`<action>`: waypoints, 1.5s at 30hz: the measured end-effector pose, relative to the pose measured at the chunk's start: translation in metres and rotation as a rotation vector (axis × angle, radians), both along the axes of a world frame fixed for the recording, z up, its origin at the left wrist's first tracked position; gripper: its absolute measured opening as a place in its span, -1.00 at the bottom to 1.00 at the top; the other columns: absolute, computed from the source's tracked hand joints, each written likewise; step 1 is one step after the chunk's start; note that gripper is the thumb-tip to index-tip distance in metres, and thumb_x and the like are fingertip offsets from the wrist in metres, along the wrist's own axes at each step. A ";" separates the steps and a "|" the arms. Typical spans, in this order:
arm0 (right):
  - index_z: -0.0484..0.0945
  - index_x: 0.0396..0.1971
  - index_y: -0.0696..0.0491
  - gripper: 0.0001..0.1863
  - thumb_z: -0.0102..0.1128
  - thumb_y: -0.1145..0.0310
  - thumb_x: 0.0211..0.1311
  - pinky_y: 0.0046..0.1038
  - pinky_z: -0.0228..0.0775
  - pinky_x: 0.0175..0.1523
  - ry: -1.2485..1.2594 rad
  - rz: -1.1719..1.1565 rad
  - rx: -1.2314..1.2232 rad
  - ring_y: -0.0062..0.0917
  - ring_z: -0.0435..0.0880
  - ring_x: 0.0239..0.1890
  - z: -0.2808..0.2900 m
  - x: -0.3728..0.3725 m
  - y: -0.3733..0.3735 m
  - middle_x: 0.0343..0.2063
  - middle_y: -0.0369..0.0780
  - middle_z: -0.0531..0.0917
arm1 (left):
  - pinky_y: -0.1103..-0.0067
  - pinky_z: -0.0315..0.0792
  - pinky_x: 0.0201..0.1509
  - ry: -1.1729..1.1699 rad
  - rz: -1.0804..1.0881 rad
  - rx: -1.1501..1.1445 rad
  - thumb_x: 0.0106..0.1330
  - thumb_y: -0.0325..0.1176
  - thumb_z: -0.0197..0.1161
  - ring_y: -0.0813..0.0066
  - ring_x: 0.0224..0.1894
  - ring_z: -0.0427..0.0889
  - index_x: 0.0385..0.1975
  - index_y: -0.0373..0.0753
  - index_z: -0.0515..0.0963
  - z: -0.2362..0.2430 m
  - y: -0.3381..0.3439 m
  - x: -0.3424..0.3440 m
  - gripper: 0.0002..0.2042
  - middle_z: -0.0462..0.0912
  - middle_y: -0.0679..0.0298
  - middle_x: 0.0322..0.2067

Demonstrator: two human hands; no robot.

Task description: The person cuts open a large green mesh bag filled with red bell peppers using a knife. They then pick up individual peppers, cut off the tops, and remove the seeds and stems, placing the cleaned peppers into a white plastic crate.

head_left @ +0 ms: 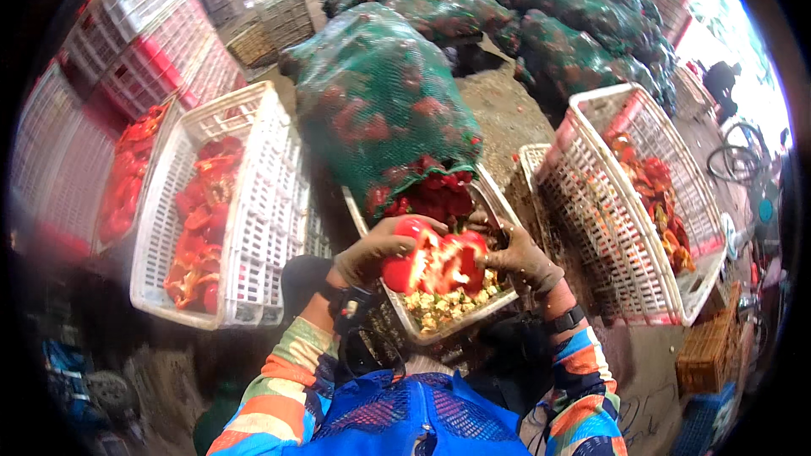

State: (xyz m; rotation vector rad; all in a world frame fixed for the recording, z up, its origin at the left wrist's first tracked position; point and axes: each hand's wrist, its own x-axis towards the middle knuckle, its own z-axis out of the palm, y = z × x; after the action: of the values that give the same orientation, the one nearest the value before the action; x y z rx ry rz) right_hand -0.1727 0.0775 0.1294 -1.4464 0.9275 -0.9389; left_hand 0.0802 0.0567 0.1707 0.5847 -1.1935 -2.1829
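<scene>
A red bell pepper (463, 266), split open with its pale inside facing up, is gripped between my two gloved hands. Its left side lies in my left hand (380, 247), fingers curled round it. On the other side, my right hand (521, 262) clasps the edge with thumb and fingers. Beneath them is a white crate (416, 331) with many small pale-yellow pepper cores (445, 308) at its near end. A green mesh sack (380, 93) lies with its mouth in the crate's far end, whole red peppers (435, 194) showing there.
To the left, a white basket (274, 194) holds opened red pepper pieces (203, 219). A tilted white basket (583, 177) at right holds more pieces. Stacked crates (144, 25) rise at far left. Filled green sacks (574, 0) lie behind; an orange crate (708, 346) sits low right.
</scene>
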 end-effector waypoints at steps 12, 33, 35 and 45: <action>0.44 -0.22 0.16 -0.71 0.11 0.33 0.06 -0.49 0.46 -0.22 -0.120 -0.202 -0.030 -0.54 0.57 -0.28 -0.005 0.107 0.057 -0.33 -0.25 0.56 | 0.42 0.39 -0.05 0.356 1.186 -0.119 0.18 0.03 0.07 0.33 -0.20 0.48 -0.16 -0.29 0.35 -0.011 0.034 0.056 -0.53 0.47 0.15 -0.23; 0.47 -0.30 0.13 -0.77 0.18 0.41 0.01 -0.59 0.39 -0.63 -0.579 -0.683 0.892 -0.58 0.50 -0.60 -0.072 0.033 0.021 -0.49 -0.25 0.55 | 0.39 0.36 -0.12 -1.304 0.906 -0.394 -0.10 -0.13 0.32 0.20 -0.24 0.49 -0.36 -0.37 0.41 -0.252 -0.094 -0.024 -0.56 0.51 0.06 -0.33; 0.47 -0.31 0.15 -0.77 0.17 0.37 0.04 -0.59 0.37 -0.65 -0.572 -0.659 0.924 -0.58 0.51 -0.60 -0.080 0.021 0.020 -0.50 -0.26 0.55 | 0.33 0.29 0.03 -1.650 0.658 -0.408 -0.16 -0.07 0.34 0.04 -0.05 0.39 -0.23 -0.34 0.36 -0.254 -0.096 -0.040 -0.44 0.42 -0.01 -0.15; 0.42 -0.19 0.21 -0.67 0.12 0.37 0.05 -0.56 0.42 -0.58 -0.503 -0.432 1.030 -0.55 0.56 -0.50 -0.101 0.020 0.009 -0.38 -0.20 0.55 | 0.30 0.45 -0.14 -1.711 0.293 -0.203 -0.30 0.05 0.38 -0.01 -0.20 0.54 -0.27 -0.37 0.50 -0.269 -0.123 -0.041 -0.35 0.54 -0.08 -0.26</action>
State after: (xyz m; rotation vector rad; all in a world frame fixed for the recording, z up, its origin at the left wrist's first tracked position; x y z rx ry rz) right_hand -0.1529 0.0864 0.0281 -0.1273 1.1010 -0.8546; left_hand 0.0393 -0.0663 -0.0988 2.5113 -1.7512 -0.9055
